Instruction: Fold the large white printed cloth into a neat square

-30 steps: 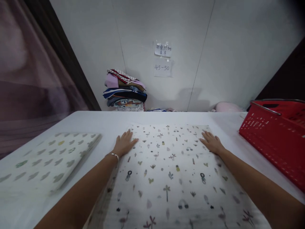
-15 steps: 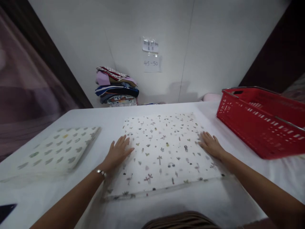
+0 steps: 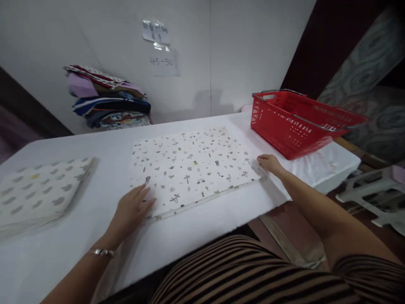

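A folded white cloth with small printed plants and animals (image 3: 193, 162) lies flat on the white table (image 3: 104, 156) in front of me. My left hand (image 3: 131, 211) rests flat on its near left corner, fingers spread; a silver bracelet is on that wrist. At the cloth's near right corner my right hand (image 3: 268, 163) lies with its fingers curled over the edge; whether it pinches the fabric I cannot tell.
A second folded cloth with grey-green shapes (image 3: 38, 192) lies at the table's left. A red plastic basket (image 3: 294, 122) stands at the right end. A pile of folded clothes (image 3: 106, 99) sits against the wall under two paper notes (image 3: 161, 63). A pale stool (image 3: 373, 192) is on the floor at right.
Both hands have slid from the cloth's far part back along its sides to the near corners. My view has pulled back and turned right.
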Available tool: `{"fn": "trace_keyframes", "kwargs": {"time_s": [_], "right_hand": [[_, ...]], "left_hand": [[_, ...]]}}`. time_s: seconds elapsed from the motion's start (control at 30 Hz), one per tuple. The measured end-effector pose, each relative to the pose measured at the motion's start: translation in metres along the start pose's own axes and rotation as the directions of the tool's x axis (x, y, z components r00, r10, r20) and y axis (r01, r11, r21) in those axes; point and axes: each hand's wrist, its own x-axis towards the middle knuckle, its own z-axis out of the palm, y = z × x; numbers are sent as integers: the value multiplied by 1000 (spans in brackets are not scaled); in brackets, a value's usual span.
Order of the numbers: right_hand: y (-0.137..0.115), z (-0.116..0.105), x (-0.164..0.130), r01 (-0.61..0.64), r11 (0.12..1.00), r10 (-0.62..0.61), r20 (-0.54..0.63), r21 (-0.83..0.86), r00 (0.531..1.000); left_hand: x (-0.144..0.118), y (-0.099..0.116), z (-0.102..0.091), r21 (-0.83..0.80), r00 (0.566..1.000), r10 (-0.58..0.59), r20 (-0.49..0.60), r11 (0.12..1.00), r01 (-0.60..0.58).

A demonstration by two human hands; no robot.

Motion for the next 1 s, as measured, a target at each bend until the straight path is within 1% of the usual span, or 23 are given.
{"fn": "trace_keyframes", "kwargs": {"time_s": [0.07,0.17,0.23,0.33,0.4,0.47,0.63,0.77,0.9,1.0], "right_hand": [[8,-6,-19,-112,991,107,74,67,992],[9,-10,-38,-173,981,162,128,84,978],[5,-12,-44,-222,971,205,168,85,964],[1,-16,-47,-294,953,266,261,73,928],[-1,-18,-47,-319,946,287,303,60,909],[-1,-18,-47,-333,942,303,315,48,900],[1,-14,-46,-335,942,322,299,-8,898],[-1,-17,-48,-324,946,313,315,-18,896],[-1,-21,-50,-294,955,266,314,43,911],[0,-20,-51,-297,949,254,302,106,919]], "left_hand": [[-14,25,2,-79,996,81,-38,993,-83],[-23,58,7,-149,980,179,-83,971,-189],[-21,73,11,-158,967,237,-99,955,-250],[-15,87,17,-154,948,303,-95,937,-314],[-11,93,19,-153,943,325,-77,930,-333],[-8,97,21,-147,942,331,-52,931,-335],[-5,101,23,-127,944,328,-32,936,-330],[-5,101,22,-115,941,338,-14,934,-337],[-3,104,22,-100,946,325,10,941,-323],[-1,108,21,-97,946,319,48,944,-314]]}}
